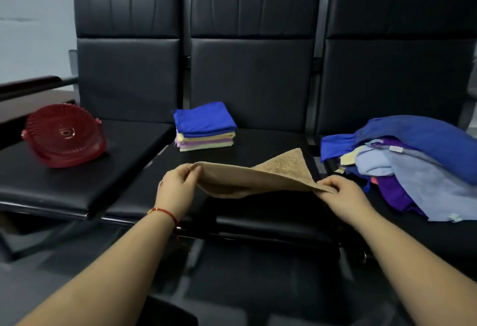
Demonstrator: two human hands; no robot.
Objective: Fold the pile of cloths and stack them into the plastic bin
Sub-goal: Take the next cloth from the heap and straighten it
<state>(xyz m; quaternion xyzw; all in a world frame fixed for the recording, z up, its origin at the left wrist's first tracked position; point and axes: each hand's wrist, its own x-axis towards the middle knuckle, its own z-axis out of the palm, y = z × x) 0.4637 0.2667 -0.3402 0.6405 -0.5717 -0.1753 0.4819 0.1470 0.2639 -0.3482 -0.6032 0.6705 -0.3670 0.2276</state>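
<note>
A tan cloth [260, 176] hangs just above the middle black seat, held at two corners. My left hand [178, 183] pinches its left corner and my right hand [340, 191] pinches its right corner; a far corner flips upward. Behind it on the same seat sits a stack of folded cloths [205, 129], blue on top, yellow and pink below. An unfolded pile of cloths [413, 163], blue, purple and light blue, covers the right seat. A red plastic bin [64, 137] lies tipped on the left seat, its ribbed underside facing me.
Three black padded seats [258, 72] stand in a row against a pale wall. A dark wooden armrest or desk edge [28, 88] lies at the far left. Dark floor shows below the seat fronts.
</note>
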